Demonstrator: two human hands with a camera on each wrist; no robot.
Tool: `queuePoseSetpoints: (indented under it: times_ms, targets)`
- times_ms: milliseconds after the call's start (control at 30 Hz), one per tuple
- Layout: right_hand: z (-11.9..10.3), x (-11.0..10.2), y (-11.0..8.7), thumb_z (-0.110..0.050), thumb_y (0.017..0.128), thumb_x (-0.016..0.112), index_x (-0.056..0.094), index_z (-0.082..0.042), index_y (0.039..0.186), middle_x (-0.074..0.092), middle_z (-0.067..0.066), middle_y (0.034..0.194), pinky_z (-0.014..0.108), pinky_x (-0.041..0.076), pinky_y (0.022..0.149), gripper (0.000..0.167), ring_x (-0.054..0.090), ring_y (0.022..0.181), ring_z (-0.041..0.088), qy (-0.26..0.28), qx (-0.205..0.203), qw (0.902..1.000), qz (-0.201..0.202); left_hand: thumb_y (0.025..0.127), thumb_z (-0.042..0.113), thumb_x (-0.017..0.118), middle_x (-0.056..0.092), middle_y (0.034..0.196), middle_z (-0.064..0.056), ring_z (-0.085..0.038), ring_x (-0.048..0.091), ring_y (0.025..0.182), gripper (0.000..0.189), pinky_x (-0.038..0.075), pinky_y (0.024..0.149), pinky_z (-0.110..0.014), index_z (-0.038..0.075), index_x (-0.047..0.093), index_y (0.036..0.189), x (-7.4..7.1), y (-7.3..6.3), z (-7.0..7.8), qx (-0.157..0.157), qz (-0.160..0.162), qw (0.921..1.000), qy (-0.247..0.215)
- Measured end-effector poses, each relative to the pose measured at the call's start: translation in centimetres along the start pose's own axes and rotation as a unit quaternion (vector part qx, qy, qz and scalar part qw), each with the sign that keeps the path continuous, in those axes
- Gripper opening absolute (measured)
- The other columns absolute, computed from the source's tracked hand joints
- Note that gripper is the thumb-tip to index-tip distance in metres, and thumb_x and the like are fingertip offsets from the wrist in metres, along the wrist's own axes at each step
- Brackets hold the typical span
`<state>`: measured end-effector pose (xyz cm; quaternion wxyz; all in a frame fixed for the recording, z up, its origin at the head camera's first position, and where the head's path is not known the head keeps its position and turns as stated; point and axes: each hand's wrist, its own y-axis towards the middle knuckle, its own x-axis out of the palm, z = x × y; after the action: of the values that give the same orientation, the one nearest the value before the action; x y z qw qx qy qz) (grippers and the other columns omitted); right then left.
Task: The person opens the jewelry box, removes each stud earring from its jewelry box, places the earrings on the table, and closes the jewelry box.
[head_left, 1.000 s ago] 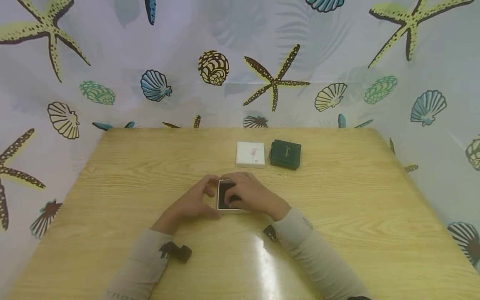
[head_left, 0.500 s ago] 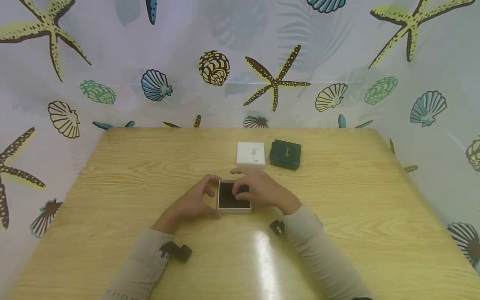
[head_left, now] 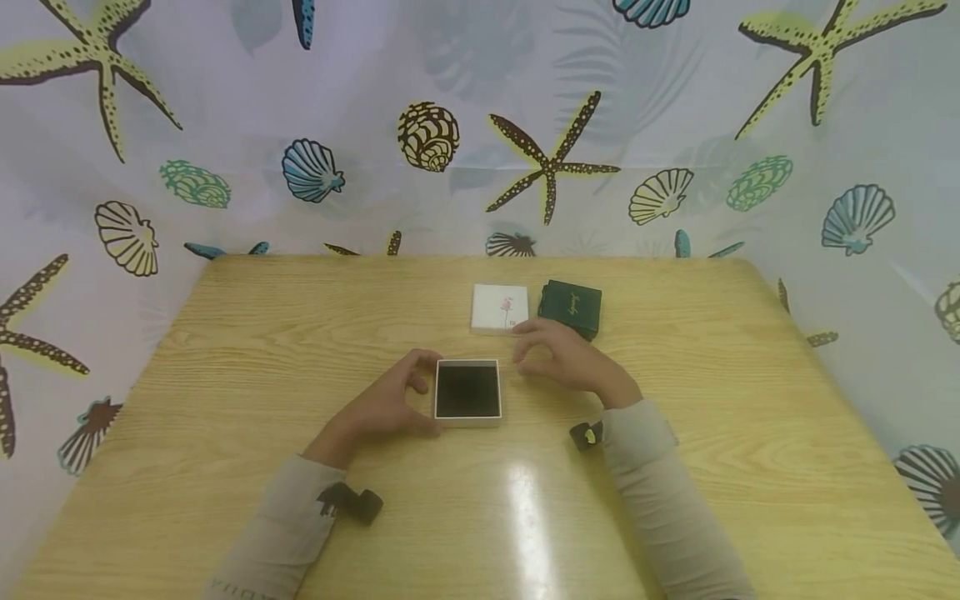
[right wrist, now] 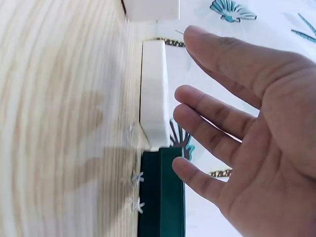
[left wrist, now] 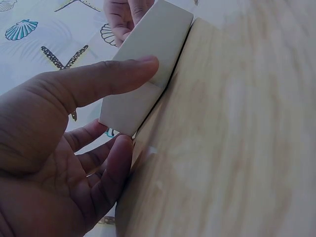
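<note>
My left hand [head_left: 386, 404] grips the left end of an open white box [head_left: 468, 422] with a black inside. In the left wrist view its thumb [left wrist: 113, 78] lies along the box's pale side [left wrist: 163, 44], fingertips at the near end. My right hand [head_left: 558, 354] hovers right of the box, thumb and forefinger together. A thin pin, looking like part of an earring [right wrist: 180, 32], sticks out by the thumb tip in the right wrist view; the rest is hidden. Below that hand, small star-like earrings [right wrist: 138, 205] sit on the table.
A white lid with a pink flower [head_left: 491, 307] lies behind the box. Beside it stands a dark green box [head_left: 573, 307] with gold lettering, partly covered by my right hand. A shell-patterned cloth [head_left: 375, 208] hangs beyond the table's far edge.
My right hand has lifted out of the white box, its thumb and forefinger pinched, and moved right and farther back over the table. The left hand and the box have stayed put.
</note>
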<state>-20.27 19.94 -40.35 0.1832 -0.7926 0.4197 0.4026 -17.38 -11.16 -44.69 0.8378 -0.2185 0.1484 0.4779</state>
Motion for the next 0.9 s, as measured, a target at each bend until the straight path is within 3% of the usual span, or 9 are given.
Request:
queuePoseSetpoints:
  times_ms: [300, 700, 900]
  targets:
    - [1.6, -1.4, -1.0, -0.013, 0.091, 0.071, 0.072, -0.008, 0.096, 0.058, 0.021, 0.140, 0.055, 0.039, 0.115, 0.007, 0.050, 0.135, 0.041, 0.018, 0.061, 0.9979, -0.012, 0.063, 0.024, 0.095, 0.051, 0.138, 0.003, -0.026, 0.051, 0.121, 0.096, 0.046, 0.094, -0.040, 0.035, 0.041, 0.141, -0.1, -0.1, 0.1, -0.004, -0.004, 1.0000, -0.004]
    - [3.0, -2.1, -1.9, -0.013, 0.092, 0.069, 0.073, -0.006, 0.099, 0.059, 0.023, 0.138, 0.057, 0.039, 0.114, 0.011, 0.051, 0.133, 0.044, 0.020, 0.098, 0.9947, -0.025, 0.063, 0.022, 0.094, 0.050, 0.139, 0.003, -0.026, 0.051, 0.121, 0.095, 0.047, 0.095, -0.041, 0.033, 0.041, 0.142, -0.1, -0.2, 0.3, -0.005, -0.002, 1.0000, -0.001]
    - [2.9, -2.1, -2.1, -0.010, 0.092, 0.068, 0.072, -0.005, 0.093, 0.061, 0.026, 0.132, 0.058, 0.042, 0.110, 0.006, 0.053, 0.128, 0.046, -0.005, 0.100, 0.9946, -0.026, 0.063, 0.022, 0.094, 0.050, 0.139, 0.003, -0.026, 0.052, 0.121, 0.095, 0.047, 0.095, -0.041, 0.033, 0.042, 0.141, 0.0, -0.2, 0.2, 0.000, -0.001, 1.0000, 0.001]
